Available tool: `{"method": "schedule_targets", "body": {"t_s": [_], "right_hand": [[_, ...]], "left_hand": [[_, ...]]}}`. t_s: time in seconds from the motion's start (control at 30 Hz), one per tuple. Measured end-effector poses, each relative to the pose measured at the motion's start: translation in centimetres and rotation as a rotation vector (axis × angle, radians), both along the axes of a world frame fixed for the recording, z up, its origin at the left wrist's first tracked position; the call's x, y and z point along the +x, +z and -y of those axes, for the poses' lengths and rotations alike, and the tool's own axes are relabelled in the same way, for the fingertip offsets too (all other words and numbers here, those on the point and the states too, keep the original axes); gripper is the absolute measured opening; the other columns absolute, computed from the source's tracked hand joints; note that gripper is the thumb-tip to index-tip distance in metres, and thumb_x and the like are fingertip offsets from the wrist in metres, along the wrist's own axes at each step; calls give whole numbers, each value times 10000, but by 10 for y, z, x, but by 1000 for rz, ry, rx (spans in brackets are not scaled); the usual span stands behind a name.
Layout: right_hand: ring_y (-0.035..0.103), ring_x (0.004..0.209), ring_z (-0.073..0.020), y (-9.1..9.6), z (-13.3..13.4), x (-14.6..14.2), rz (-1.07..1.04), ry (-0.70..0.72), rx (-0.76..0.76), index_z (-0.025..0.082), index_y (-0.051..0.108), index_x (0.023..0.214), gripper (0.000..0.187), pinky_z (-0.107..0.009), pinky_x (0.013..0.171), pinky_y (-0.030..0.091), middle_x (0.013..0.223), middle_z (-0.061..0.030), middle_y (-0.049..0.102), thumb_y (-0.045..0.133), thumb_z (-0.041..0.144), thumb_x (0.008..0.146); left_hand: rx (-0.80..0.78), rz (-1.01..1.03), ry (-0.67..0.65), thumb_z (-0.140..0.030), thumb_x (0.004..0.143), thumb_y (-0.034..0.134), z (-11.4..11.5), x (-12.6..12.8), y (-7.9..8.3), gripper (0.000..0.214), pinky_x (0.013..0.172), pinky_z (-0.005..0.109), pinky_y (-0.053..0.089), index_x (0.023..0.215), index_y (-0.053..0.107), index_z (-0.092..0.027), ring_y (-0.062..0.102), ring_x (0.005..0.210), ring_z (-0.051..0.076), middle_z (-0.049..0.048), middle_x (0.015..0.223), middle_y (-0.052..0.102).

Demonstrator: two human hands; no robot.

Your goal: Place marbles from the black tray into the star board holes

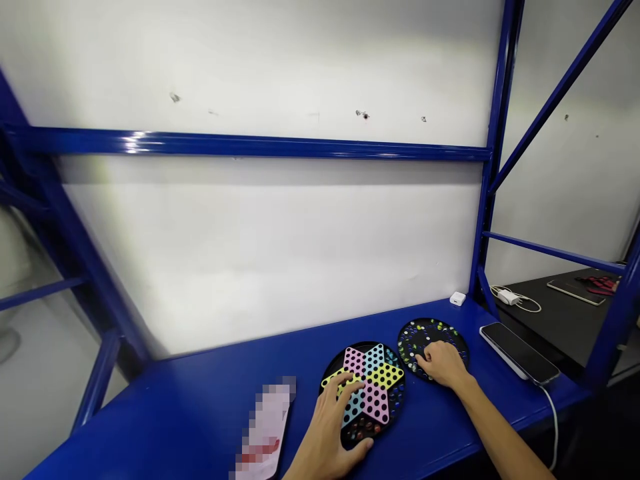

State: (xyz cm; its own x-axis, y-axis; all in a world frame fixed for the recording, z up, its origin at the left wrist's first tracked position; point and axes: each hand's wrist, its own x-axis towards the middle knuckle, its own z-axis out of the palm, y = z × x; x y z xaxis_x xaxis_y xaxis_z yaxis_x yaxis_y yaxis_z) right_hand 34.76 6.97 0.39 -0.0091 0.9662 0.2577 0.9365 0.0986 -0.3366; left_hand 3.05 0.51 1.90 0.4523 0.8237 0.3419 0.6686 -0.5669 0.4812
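Observation:
A round black Chinese checkers board (376, 375) lies on the blue shelf, with a star of pink, blue and yellow points full of holes. Dark blue and reddish marbles (369, 427) sit in the side pockets between the points. My left hand (334, 420) rests on the board's left side, fingers spread over the yellow and blue points, thumb at the near rim. Behind and to the right is a round black tray (409, 333) dotted with green, white and blue marbles. Above its near right part my right hand (442, 363) has its fingers curled together; anything between the fingertips is hidden.
A pixelated pink-white flat object (265, 427) lies left of the board. To the right are a phone (520, 350) on a white block with a cable (554, 427), and a white adapter (457, 299). Blue metal posts (485, 220) frame the shelf against a white wall.

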Motion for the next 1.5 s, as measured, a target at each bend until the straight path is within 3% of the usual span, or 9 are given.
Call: {"method": "schedule_targets", "body": {"t_s": [0.1,0.3,0.4,0.47,0.57,0.7,0.8,1.0,1.5], "right_hand": [[456,510,-147,-2,-8,9,-288,-52,47,223,303,479,575,-289,552,304,488,-4,443,504,511,935],[267,411,-93,8,-29,44,-1406,-187,66,253,344,595,596,-249,411,229,510,67,326,389,780,871],[262,406,-76,10,-38,59,-1613,-162,18,247,405,667,535,-231,396,205,549,67,395,468,745,853],[296,408,-84,9,-46,68,-1462,-222,54,241,457,704,487,-241,408,216,536,62,413,498,697,871],[518,527,-152,8,-60,76,-876,-305,108,215,538,731,401,-278,507,355,573,2,531,518,566,923],[703,890,-271,8,-70,74,-96,-313,-84,174,637,1008,258,-326,721,469,930,-116,724,564,415,951],[714,998,-323,7,-69,65,205,-261,-179,100,583,1238,354,-373,788,492,1077,-210,721,506,349,999],[721,1021,-335,4,-66,50,324,-231,-200,54,599,1212,324,-386,824,495,1055,-253,722,388,217,1027],[724,1008,-335,-1,-87,55,357,-173,-212,71,628,1154,305,-391,830,500,1028,-251,731,390,184,1000]], "left_hand": [[36,3,6,-224,677,781,1,1,1,731,1128,554,447,1364,544,-301,477,1365,380,104,1485,470],[1,-4,16,-209,666,776,3,1,5,749,1141,538,445,1369,540,-317,468,1380,376,91,1494,471],[-23,-5,10,-211,670,768,3,1,6,745,1154,550,427,1370,536,-314,444,1396,397,88,1504,463],[-25,-3,7,-213,675,763,2,1,4,746,1161,555,416,1376,528,-309,436,1401,400,90,1507,457],[-25,-2,3,-226,682,769,2,0,1,750,1160,561,412,1384,518,-308,441,1398,391,99,1502,458],[-14,3,15,-206,673,770,3,0,2,754,1137,555,441,1376,525,-326,466,1383,380,91,1494,473],[-41,-4,21,-205,671,768,4,1,5,754,1127,555,454,1375,530,-329,471,1378,395,90,1502,468],[-30,-8,13,-201,680,764,3,1,5,761,1131,547,452,1387,515,-329,477,1377,386,95,1508,465],[-69,-7,38,-221,673,779,4,1,5,743,1153,525,437,1367,535,-328,463,1397,365,82,1521,457]]}}
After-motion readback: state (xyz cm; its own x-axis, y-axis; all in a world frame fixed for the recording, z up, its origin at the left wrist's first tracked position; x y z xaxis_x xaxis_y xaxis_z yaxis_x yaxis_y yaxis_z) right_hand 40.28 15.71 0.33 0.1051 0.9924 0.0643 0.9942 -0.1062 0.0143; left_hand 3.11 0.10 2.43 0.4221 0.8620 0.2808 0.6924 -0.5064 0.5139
